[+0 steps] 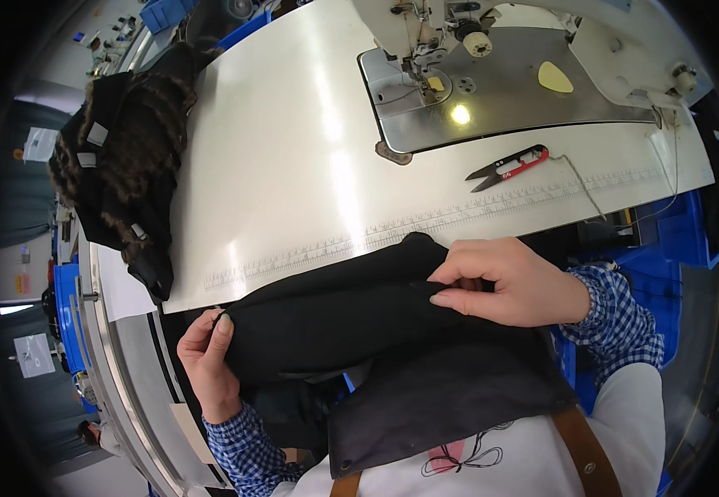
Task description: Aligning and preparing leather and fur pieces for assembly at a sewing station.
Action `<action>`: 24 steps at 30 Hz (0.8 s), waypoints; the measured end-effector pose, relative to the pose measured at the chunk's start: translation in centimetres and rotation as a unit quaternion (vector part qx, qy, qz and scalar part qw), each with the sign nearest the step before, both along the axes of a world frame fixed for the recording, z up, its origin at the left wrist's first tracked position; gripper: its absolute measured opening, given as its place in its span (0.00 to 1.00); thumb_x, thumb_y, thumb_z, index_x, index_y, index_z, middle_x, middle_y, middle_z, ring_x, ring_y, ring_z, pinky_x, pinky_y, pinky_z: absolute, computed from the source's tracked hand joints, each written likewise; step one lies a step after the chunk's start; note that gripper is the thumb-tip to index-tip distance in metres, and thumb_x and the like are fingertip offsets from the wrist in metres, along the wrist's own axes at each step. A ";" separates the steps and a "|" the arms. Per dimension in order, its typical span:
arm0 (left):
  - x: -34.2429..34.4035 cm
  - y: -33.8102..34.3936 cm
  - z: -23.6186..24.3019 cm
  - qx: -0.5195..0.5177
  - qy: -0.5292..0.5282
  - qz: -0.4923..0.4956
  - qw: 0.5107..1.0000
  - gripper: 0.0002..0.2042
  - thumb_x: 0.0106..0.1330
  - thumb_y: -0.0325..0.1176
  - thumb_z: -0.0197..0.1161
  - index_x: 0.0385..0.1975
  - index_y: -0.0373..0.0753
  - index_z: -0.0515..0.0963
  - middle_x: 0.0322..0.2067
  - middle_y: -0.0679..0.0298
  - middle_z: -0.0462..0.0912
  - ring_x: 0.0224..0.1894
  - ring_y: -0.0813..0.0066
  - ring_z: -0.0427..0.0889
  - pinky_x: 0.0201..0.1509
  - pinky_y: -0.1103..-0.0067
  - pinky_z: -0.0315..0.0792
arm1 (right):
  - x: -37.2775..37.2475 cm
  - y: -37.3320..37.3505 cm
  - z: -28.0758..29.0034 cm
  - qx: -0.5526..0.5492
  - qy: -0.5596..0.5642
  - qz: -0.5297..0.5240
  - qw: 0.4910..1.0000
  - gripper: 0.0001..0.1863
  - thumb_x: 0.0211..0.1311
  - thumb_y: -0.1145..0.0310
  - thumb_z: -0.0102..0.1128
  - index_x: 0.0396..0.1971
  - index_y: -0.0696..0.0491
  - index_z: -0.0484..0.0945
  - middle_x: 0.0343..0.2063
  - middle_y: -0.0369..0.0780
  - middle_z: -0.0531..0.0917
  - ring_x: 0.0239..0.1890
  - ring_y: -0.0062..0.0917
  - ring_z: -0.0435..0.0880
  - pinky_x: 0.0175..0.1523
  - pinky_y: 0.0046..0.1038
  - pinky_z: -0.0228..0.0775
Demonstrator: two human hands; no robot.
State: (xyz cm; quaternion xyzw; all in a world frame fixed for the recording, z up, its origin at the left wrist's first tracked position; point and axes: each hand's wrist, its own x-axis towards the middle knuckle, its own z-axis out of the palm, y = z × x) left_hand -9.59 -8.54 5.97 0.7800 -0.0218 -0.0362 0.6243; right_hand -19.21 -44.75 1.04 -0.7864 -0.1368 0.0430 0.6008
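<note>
Both hands hold a black fabric piece (pixel 343 311) at the near edge of the worktop (pixel 293 166), directly in front of the sewing machine (pixel 492 74). The left hand (pixel 208 358) pinches the fabric's left corner in a closed grip; the right hand (pixel 513 282) pinches a fold at its upper edge, fingers curled shut on the cloth, apparently to keep the edge taut and aligned. The fabric is matte, dark and smoothly folded. Nearer the machine lies a red-handled thread snip (pixel 508 166). Left of the machine, a pile of dark garments (pixel 127 157) overhangs the worktop's edge.
</note>
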 end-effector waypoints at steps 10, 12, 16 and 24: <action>1.0 0.4 -0.7 -0.014 0.022 -0.003 1.000 0.09 0.61 0.26 0.69 0.40 0.32 0.83 0.35 0.63 0.86 0.37 0.80 0.81 0.49 0.84 0.72 | 0.3 0.1 -0.4 0.040 0.030 -0.032 0.998 0.07 0.63 0.70 0.65 0.34 0.59 0.80 0.24 0.36 0.78 0.22 0.18 0.73 0.29 0.21 0.65; 1.2 0.4 -0.8 -0.015 0.025 -0.002 1.000 0.09 0.61 0.26 0.69 0.39 0.32 0.83 0.35 0.63 0.86 0.37 0.80 0.81 0.49 0.84 0.72 | 0.4 0.4 -0.6 0.044 0.018 -0.041 0.998 0.07 0.63 0.70 0.64 0.33 0.59 0.80 0.23 0.36 0.78 0.22 0.19 0.73 0.29 0.21 0.65; 1.5 0.3 -1.0 -0.011 0.022 0.000 1.000 0.09 0.61 0.26 0.69 0.39 0.32 0.83 0.35 0.64 0.86 0.36 0.80 0.80 0.48 0.84 0.71 | 0.4 0.9 -1.4 0.044 -0.040 -0.071 0.996 0.06 0.64 0.71 0.62 0.31 0.58 0.79 0.22 0.37 0.76 0.21 0.21 0.72 0.27 0.24 0.63; 1.3 0.4 -1.1 -0.017 0.021 0.000 1.000 0.08 0.61 0.25 0.68 0.39 0.32 0.83 0.35 0.64 0.85 0.37 0.80 0.80 0.48 0.84 0.71 | 0.4 1.4 -2.1 -0.025 -0.183 -0.109 0.977 0.04 0.59 0.75 0.62 0.26 0.57 0.77 0.20 0.39 0.74 0.19 0.29 0.72 0.24 0.27 0.62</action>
